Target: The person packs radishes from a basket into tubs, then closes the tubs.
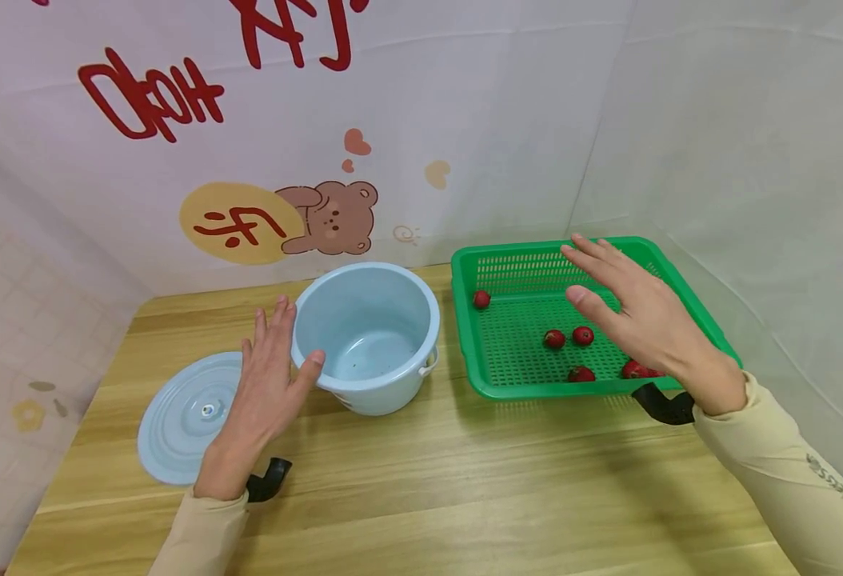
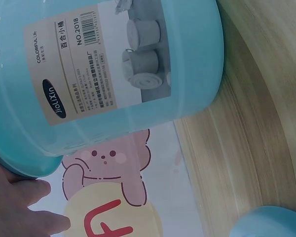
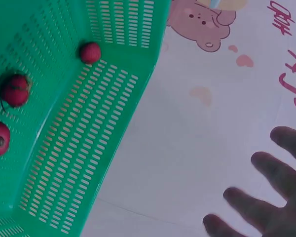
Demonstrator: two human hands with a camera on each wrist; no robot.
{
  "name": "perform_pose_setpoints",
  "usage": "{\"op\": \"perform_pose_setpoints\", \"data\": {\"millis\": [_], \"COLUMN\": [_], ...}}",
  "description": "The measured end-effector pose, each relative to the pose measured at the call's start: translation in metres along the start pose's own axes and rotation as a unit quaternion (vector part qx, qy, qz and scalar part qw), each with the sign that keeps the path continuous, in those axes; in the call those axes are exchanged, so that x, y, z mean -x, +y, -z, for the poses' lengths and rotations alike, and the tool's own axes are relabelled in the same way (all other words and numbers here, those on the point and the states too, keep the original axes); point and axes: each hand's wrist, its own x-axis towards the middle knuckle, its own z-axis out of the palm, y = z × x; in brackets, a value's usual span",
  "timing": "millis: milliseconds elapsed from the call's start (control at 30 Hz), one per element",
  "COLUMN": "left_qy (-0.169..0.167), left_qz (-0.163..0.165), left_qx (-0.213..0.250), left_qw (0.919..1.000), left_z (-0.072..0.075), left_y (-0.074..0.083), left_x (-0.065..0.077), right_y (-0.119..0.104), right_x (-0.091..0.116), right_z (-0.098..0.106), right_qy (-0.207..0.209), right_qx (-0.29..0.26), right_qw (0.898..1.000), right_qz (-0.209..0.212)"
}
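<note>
My left hand (image 1: 266, 380) is held up with straight fingers beside a light blue bucket (image 1: 385, 392), over the edge of its round blue lid (image 1: 177, 424). Fingertips overlap the bucket's rim in the head view, and nothing is in the hand. The bucket stands upright without its lid, its inside bare; a paper label (image 2: 69, 69) shows in the left wrist view. Fingers spread, my right hand (image 1: 637, 308) hovers over a green perforated basket (image 1: 468, 336), holding nothing. Several small, round, red radish-like pieces (image 1: 554, 339) lie in the basket, some partly hidden by its front rim.
All of these stand on a wood-grain table (image 1: 421, 496). A white sheet (image 1: 508, 144) printed with a bear (image 1: 335, 220) and red characters hangs close behind the bucket and basket. More pale sheeting encloses both sides.
</note>
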Motion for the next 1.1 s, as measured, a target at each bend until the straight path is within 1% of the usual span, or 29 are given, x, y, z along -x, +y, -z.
{"op": "perform_pose_setpoints", "data": {"millis": [233, 400, 633, 900, 1100], "left_qy": [0.006, 0.012, 0.018, 0.014, 0.015], "left_qz": [-0.002, -0.004, -0.008, -0.009, -0.011], "left_qx": [-0.013, -0.018, -0.014, -0.015, -0.018], "left_qw": [0.9999, 0.9997, 0.9997, 0.9997, 0.9997], "left_z": [-0.002, -0.002, -0.003, -0.006, -0.006], "left_y": [-0.001, -0.002, -0.002, -0.002, -0.003], "left_x": [0.001, 0.002, 0.002, 0.001, 0.002], "right_y": [0.005, 0.009, 0.018, 0.033, 0.044], "right_x": [-0.021, -0.037, -0.056, -0.075, -0.088], "right_z": [0.002, 0.000, -0.008, -0.025, -0.039], "right_qy": [-0.005, -0.019, -0.063, -0.107, -0.136], "right_qx": [0.010, 0.019, 0.004, -0.007, -0.012], "right_qw": [1.000, 0.999, 0.997, 0.993, 0.990], "right_qz": [0.023, 0.033, 0.037, 0.042, 0.031]}}
